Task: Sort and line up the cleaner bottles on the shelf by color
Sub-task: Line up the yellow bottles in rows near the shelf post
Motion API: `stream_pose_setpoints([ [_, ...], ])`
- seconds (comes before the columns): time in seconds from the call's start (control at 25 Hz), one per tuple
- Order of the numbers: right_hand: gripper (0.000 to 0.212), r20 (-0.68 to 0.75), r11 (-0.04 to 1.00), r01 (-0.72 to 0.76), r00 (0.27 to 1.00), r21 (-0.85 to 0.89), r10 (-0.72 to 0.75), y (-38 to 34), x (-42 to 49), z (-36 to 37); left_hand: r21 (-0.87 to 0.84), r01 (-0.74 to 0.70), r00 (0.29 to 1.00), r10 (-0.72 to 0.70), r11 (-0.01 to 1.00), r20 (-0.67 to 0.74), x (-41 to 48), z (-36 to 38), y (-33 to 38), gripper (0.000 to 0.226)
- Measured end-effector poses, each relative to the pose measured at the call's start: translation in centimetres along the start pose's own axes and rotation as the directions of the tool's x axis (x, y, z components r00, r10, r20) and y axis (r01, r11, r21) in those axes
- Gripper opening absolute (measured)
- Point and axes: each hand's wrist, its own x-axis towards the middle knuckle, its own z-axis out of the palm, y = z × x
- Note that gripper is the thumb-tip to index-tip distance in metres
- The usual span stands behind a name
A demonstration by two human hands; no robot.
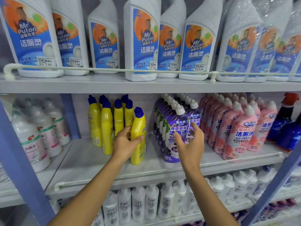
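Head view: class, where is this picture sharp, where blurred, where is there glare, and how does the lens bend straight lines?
Head view: sharpest at centre, on the yellow bottle the left hand grips; soft at the edges, notably the pale bottles far left; glare on the wrapped bottles top right; the rail bows slightly from wide-angle distortion; light is even.

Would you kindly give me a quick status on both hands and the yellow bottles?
Left hand gripping front yellow bottle. Right hand open, before front purple bottle. Nothing blocking.
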Motion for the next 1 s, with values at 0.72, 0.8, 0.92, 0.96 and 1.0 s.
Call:
stream_pose_setpoints([
  [0.72,0.075,0.498,0.982,0.016,0.86,0.19,-0.111,-1.9,-0.9,11.1,0.15,0.111,0.945,-0.057,0.982,-0.321,4.4,-7.6,-4.7,0.026],
  [0.8,0.073,0.514,0.985,0.029,0.85,0.171,-0.114,-1.3,-0.5,11.2,0.146,0.08,0.953,-0.033,0.986,-0.301,4.3,-8.6,-5.8,0.026],
  [0.92,0.078,0.526,0.993,0.032,0.846,0.113,-0.087,-1.0,0.7,12.0,0.179,0.069,0.935,-0.001,0.981,-0.355,3.6,-10.2,-6.3,0.029],
  [0.96,0.08,0.526,0.995,0.004,0.848,0.099,-0.056,-0.9,1.3,12.4,0.192,0.065,0.93,0.01,0.979,-0.367,3.3,-10.7,-6.1,0.029],
  [1.0,0.08,0.528,0.996,-0.02,0.849,0.09,-0.031,-0.8,1.8,12.8,0.2,0.075,0.925,0.006,0.977,-0.38,3.0,-11.2,-6.1,0.029],
])
